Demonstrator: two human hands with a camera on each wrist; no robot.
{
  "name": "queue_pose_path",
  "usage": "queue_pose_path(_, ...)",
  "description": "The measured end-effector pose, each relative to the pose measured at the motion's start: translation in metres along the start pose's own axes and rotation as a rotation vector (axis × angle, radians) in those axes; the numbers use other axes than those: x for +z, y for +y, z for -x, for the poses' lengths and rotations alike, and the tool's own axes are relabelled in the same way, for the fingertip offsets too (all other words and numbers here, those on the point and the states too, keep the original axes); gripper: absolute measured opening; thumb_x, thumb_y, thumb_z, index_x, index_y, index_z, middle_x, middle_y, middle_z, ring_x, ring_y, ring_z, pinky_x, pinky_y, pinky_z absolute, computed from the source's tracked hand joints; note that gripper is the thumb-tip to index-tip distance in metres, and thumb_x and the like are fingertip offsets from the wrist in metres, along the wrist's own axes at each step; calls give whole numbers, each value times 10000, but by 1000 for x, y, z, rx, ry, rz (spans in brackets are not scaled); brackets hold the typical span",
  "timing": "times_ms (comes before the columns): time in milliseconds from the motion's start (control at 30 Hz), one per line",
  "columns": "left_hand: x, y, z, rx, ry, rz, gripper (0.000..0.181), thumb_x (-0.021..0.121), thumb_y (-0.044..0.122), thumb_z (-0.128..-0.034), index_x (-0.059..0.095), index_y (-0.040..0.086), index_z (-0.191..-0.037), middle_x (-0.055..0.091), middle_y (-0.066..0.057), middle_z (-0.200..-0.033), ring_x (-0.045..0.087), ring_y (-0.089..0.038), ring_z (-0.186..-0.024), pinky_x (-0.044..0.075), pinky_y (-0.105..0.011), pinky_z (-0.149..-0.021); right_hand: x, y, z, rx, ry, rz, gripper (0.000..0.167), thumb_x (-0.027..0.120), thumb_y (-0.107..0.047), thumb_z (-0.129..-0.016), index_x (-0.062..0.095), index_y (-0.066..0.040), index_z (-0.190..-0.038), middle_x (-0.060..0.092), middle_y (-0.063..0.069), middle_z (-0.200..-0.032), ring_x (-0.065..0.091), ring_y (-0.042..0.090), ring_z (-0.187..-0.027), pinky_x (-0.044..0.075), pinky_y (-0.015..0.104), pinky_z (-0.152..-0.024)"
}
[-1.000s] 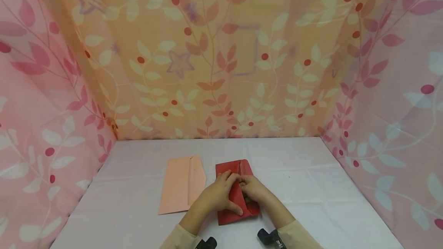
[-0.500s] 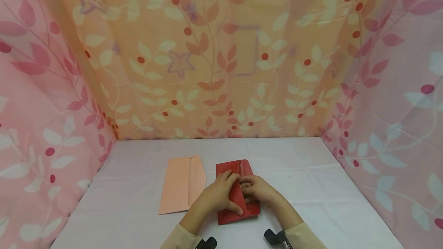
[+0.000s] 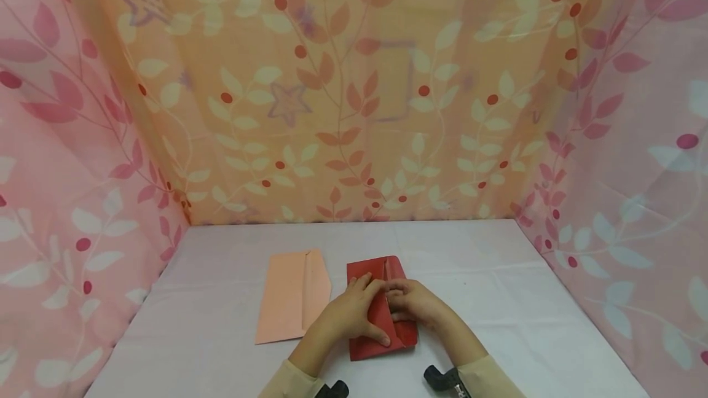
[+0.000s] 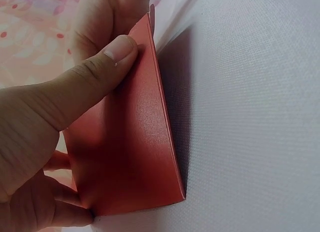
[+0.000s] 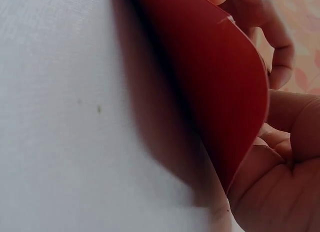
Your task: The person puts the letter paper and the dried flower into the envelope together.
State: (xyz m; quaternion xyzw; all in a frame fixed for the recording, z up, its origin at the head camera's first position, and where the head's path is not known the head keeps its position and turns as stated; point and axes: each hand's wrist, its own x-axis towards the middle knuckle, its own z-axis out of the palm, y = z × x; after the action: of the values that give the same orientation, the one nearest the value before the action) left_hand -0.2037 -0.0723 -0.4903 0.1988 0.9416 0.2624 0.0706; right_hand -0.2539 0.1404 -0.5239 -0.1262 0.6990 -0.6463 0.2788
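Observation:
A red envelope (image 3: 378,312) lies in front of me with its flap (image 5: 225,87) folded out to the right. My left hand (image 3: 350,313) grips its body; in the left wrist view the thumb (image 4: 100,67) presses the near face, other fingers are at the far edge, and the paper bows. At the envelope's mouth is my right hand (image 3: 417,304), its fingertips hidden by the paper. The right wrist view has its palm (image 5: 265,192) beside the flap, partly covered by it. Whether those fingers pinch anything is not visible.
A peach envelope (image 3: 284,300) with its flap out lies left of the red one, beside my left forearm. White cloth (image 3: 498,300) covers the table. Patterned curtains (image 3: 343,91) stand at the back and both sides.
My right hand and forearm have shifted slightly right, and more of its fingers show at the envelope's mouth. The left hand keeps its grip on the red envelope.

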Motion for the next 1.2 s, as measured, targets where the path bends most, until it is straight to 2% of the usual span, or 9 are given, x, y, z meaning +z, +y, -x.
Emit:
queue_pose_path(167, 1, 1, -1, -1, 3, -16, 1035, 893, 681, -602, 445, 358, -1476, 329, -171, -1635, 289, -539, -1479, 442, -664, -1052, -7, -1, 7, -53, -4, -17, 479, 631, -97, -1003, 490, 96, -1418, 705, 213, -1223, 735, 282, -1037, 614, 459, -845)
queue_pose_path(367, 2, 4, -2, 4, 1, 13, 970, 917, 647, -593, 490, 366, -1418, 335, -188, -1625, 277, -573, -1468, 444, -696, -1023, -16, -1, 17, -59, 41, 9, 469, 610, -121, -1020, 472, 95, -1413, 699, 216, -1230, 749, 308, -986, 616, 455, -841)
queue_pose_path(633, 5, 5, -7, -8, 0, -35, 1024, 905, 672, -585, 480, 339, -1455, 361, -179, -1612, 294, -558, -1468, 463, -687, -1008, -28, 1, 27, -66, 103, 35, 477, 611, -154, -1026, 478, 86, -1416, 683, 249, -1230, 746, 343, -995, 618, 439, -839)
queue_pose_path(867, 3, 3, -19, -11, -11, -78, 1027, 914, 642, -596, 482, 310, -1466, 385, -171, -1591, 320, -551, -1455, 500, -662, -976, -30, -1, 29, -94, 146, 28, 462, 616, -140, -1027, 479, 100, -1396, 697, 229, -1160, 747, 312, -971, 619, 420, -845)
queue_pose_path(1033, 2, 0, -31, -39, -25, -98, 1004, 912, 632, -607, 477, 344, -1465, 373, -162, -1594, 306, -550, -1462, 511, -662, -957, -30, -4, 29, -119, 161, 64, 439, 632, -144, -1018, 508, 96, -1364, 704, 230, -1146, 737, 308, -975, 617, 416, -849)
queue_pose_path(1200, 0, 3, -39, -77, -41, -101, 990, 924, 596, -614, 487, 351, -1468, 357, -165, -1607, 270, -552, -1478, 506, -683, -946, -30, -4, 29, -118, 191, 92, 420, 636, -161, -1020, 531, 73, -1352, 704, 224, -1150, 733, 311, -989, 618, 407, -847)
